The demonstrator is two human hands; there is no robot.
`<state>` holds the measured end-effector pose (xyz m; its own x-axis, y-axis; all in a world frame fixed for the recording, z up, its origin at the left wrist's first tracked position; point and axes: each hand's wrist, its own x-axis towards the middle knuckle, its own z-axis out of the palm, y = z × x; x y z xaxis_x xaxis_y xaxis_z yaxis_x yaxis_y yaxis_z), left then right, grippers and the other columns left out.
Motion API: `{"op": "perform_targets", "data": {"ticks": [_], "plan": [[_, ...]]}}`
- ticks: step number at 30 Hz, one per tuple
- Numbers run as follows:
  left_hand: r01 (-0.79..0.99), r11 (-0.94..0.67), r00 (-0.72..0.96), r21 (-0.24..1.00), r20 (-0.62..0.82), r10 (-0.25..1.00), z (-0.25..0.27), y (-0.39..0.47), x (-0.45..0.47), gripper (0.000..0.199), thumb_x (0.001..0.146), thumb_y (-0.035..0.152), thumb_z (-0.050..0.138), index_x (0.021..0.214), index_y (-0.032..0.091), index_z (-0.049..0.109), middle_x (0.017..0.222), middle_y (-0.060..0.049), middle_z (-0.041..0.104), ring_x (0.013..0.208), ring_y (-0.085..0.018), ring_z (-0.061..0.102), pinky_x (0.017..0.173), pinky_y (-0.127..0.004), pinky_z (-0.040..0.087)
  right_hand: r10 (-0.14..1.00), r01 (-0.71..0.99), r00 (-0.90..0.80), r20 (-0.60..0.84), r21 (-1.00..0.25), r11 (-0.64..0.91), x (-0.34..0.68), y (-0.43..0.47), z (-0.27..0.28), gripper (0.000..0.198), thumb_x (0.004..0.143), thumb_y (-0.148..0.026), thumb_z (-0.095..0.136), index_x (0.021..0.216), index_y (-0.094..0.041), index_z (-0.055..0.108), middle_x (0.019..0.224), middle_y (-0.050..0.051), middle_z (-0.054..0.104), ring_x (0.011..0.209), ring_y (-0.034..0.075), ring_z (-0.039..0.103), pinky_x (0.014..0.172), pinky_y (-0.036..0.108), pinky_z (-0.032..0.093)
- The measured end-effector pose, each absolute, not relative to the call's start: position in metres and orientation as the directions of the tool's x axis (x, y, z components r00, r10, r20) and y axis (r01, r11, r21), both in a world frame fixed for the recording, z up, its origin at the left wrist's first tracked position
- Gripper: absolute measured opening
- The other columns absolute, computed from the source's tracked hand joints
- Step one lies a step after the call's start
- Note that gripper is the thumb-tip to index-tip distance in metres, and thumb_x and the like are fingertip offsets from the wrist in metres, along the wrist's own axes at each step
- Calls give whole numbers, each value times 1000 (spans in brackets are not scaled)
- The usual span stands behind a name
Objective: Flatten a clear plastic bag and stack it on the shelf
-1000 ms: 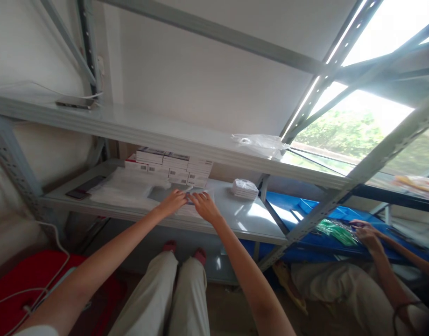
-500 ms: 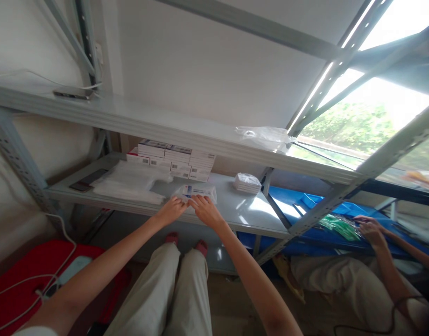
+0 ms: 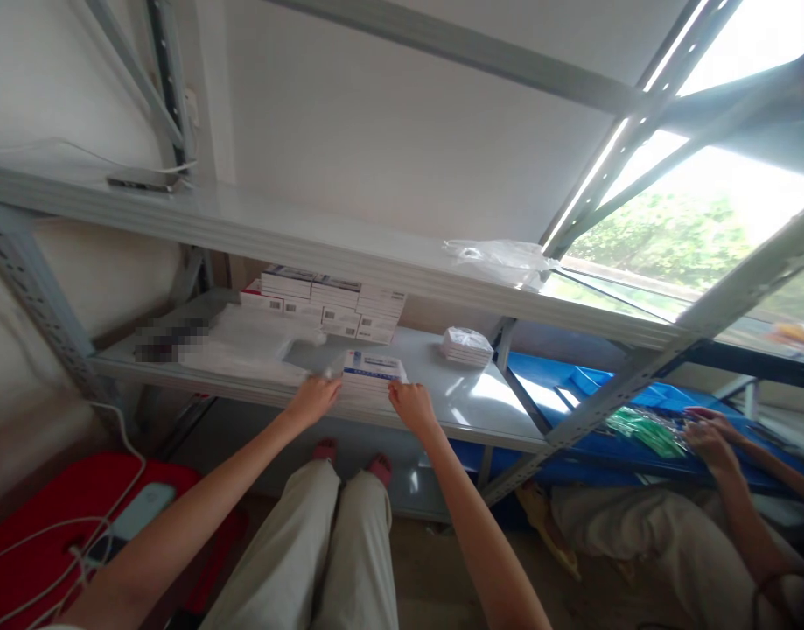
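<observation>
A small white box with a blue band, wrapped in a clear plastic bag [image 3: 371, 371], stands tilted up at the front of the grey lower shelf [image 3: 454, 404]. My left hand [image 3: 315, 398] grips the bag's left edge and my right hand [image 3: 411, 404] grips its right edge. Behind it, several flat white boxes [image 3: 329, 306] are stacked in rows. A pile of clear plastic bags [image 3: 241, 350] lies left of my hands.
A small wrapped packet [image 3: 467, 346] sits on the shelf to the right. An upper shelf [image 3: 297, 241] carries a crumpled plastic bag [image 3: 499, 258]. Another person's hand [image 3: 709, 437] works over blue trays [image 3: 591, 385] and green items at right. A red case [image 3: 53, 525] with cables lies on the floor, left.
My hands have moved apart to the two sides of the bagged box, and the box has been tipped up so its face shows. The view shifted slightly.
</observation>
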<state>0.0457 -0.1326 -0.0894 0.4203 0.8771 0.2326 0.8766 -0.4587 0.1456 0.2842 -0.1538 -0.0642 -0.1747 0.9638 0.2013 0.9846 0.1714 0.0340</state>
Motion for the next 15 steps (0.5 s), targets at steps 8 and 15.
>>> {"op": "perform_targets", "data": {"ticks": [8,15], "plan": [[898,-252,193,360,191,962,-99,-107,57,36,95,19,36,126,17,53,90,-10,70,87,-24,66,77,-32,47,969,942,180,169,-314,-120,311,-136,-66,32,88,-21,43,104,-19,71,90,10,72,85,21,66,73,28,44],[880,-281,221,383,193,956,-88,-78,67,37,99,25,29,124,15,55,95,-11,69,93,-23,65,82,-31,45,983,777,172,61,-622,-97,320,-92,-77,35,93,-23,38,118,-23,63,82,-1,71,58,10,63,69,22,44]]}}
